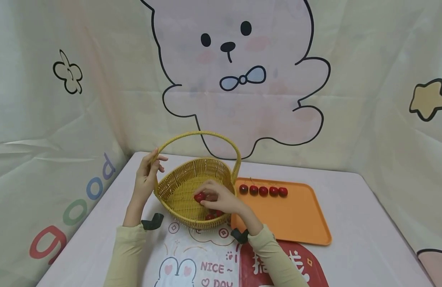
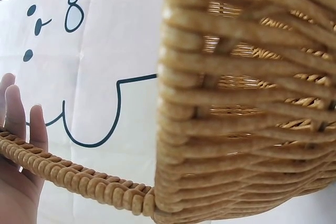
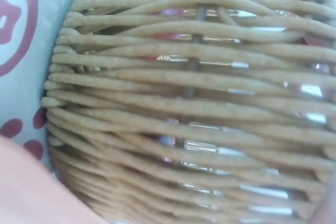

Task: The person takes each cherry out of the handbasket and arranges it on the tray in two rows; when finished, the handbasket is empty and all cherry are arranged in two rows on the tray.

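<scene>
A yellow woven basket (image 1: 181, 187) with a tall arched handle (image 1: 206, 133) stands on the table. My left hand (image 1: 147, 173) holds the handle low on its left side; in the left wrist view fingers of the left hand (image 2: 21, 156) show behind the handle (image 2: 79, 182). Over the inside of the basket, my right hand (image 1: 221, 196) pinches a red cherry (image 1: 200, 197) between thumb and fingers. A few more cherries (image 1: 210, 217) lie at the basket's near right, partly hidden by that hand. The right wrist view is filled mostly by the basket's woven wall (image 3: 189, 87).
An orange tray (image 1: 289, 219) lies right of the basket, touching or very near it. Several cherries (image 1: 263, 191) line its far edge in a row. A printed mat (image 1: 214, 259) lies in front of the basket. A cloth backdrop (image 1: 242, 115) rises behind the table.
</scene>
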Tool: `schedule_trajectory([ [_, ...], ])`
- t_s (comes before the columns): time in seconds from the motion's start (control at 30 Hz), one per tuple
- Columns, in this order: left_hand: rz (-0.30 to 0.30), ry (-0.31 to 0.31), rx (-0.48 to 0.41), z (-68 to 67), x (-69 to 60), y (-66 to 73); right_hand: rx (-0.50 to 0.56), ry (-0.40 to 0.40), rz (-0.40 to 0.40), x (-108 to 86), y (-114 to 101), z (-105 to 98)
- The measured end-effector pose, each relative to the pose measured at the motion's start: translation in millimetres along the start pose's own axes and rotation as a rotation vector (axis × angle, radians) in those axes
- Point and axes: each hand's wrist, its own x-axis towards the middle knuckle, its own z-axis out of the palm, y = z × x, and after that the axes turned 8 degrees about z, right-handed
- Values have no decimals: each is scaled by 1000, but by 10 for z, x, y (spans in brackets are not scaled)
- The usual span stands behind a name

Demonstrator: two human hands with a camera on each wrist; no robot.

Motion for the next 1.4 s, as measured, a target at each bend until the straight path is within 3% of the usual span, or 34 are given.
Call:
schedule_trajectory([
  [0.07,8,2,5,8,17,63,5,11,-7,-22,-2,-20],
  [0.33,-19,1,6,10,21,81,19,51,-47,-118,-29,-78],
  [0.67,-18,14,0,18,25,86,26,90,-44,-340,-385,-257],
  [0.9,-25,12,1,18,16,64,26,98,-10,-510,-381,-374],
  [1.1,-29,14,5,17,25,92,-33,149,-31,-655,-343,-506],
  [1.2,-17,7,1,10,18,55,-57,161,-37,-733,-310,-584],
  [1.4,-18,-2,2,-23,-33,-155,-65,171,-24,-907,-253,-744],
])
